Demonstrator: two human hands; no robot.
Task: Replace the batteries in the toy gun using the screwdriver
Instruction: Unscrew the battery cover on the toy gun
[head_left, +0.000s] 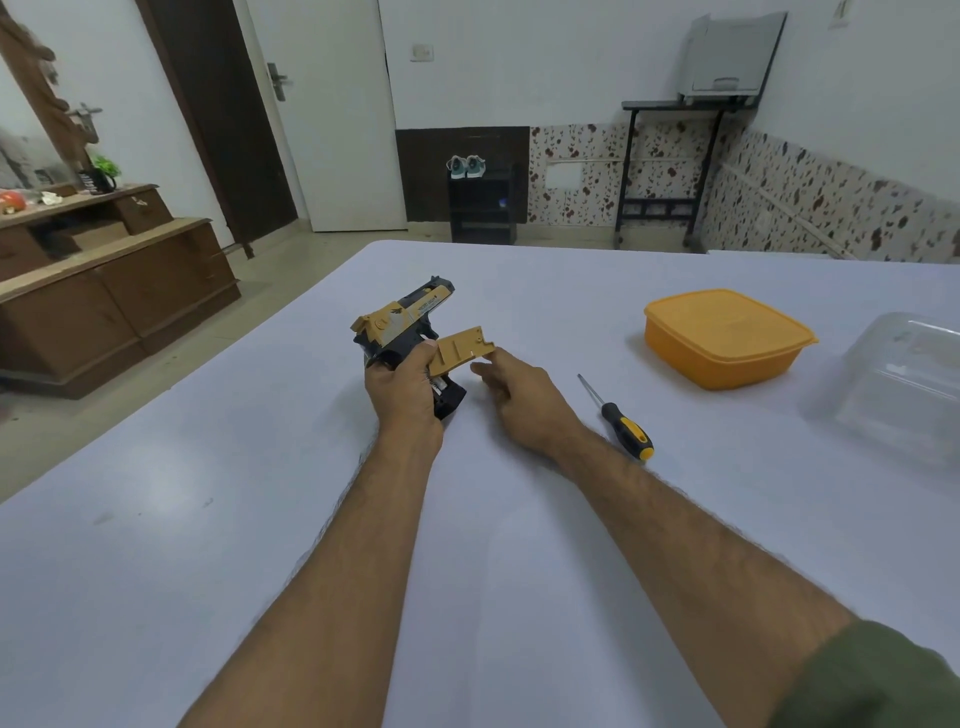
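While the tan-and-black plastic toy gun (402, 332) is clamped by its grip in the left hand (402, 389) at frame centre, above the white bench (208, 545), its flat tan plastic battery cover (460, 356) is pinched at one edge by the right hand (519, 400). Both parts are judged light, rigid and smooth; the cover is best gripped by its edges. The black-and-yellow-handled screwdriver (618, 421) is seen lying just right of the hands.

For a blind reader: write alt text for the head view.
A person's left hand holds a toy gun above a white table while the right hand lifts its tan cover off the grip. A screwdriver lies to the right, near an orange box and a clear container.
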